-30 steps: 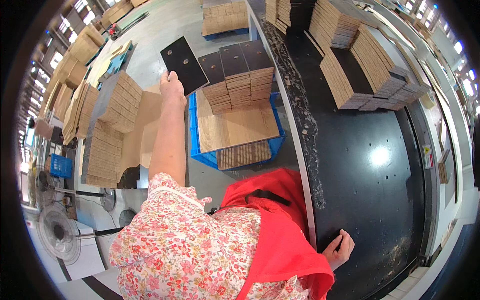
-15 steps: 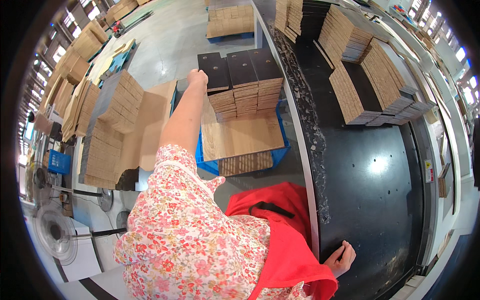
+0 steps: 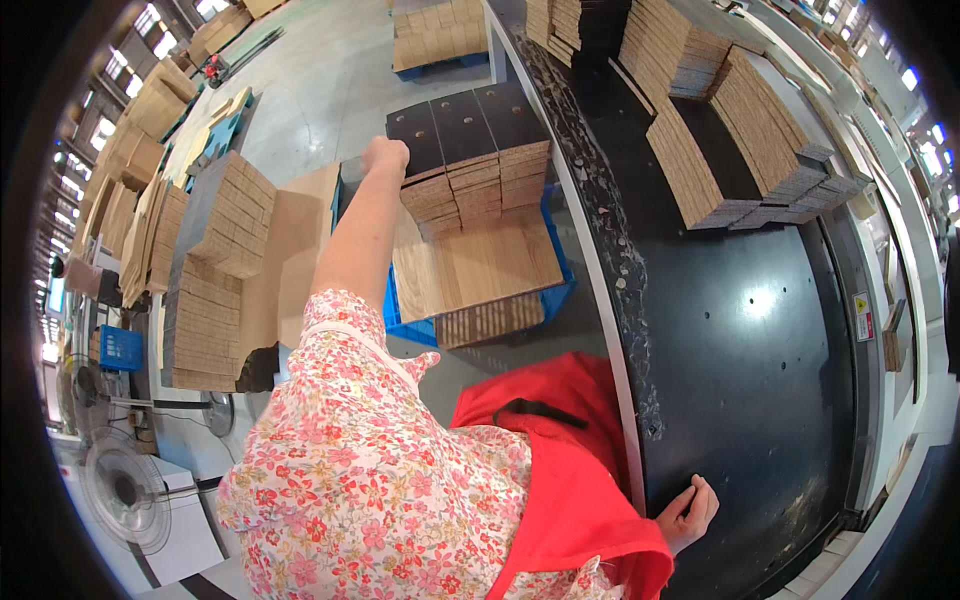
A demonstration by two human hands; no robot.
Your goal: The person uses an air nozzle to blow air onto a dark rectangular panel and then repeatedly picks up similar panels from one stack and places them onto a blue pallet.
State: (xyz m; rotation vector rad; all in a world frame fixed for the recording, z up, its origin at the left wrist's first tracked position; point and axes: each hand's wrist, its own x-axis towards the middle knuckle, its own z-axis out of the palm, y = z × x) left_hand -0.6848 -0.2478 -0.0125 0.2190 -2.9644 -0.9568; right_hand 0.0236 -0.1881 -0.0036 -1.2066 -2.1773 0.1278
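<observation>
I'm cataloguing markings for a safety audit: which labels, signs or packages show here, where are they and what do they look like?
Warning label: on the black machine bed's right frame, small upright rectangle, white with red and yellow patches.
Flat cardboard blanks: stacked on the blue pallet under the left hand, brown edges, black tops with small holes.
Cardboard boxes: upper left on the floor, plain brown.

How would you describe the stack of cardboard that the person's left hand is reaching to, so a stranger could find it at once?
Start at the long black table on the right; just left of its edge a blue pallet stands on the grey floor. On it rise three side-by-side stacks with black top sheets. The left hand rests on the leftmost stack, the one farthest from the table.
</observation>
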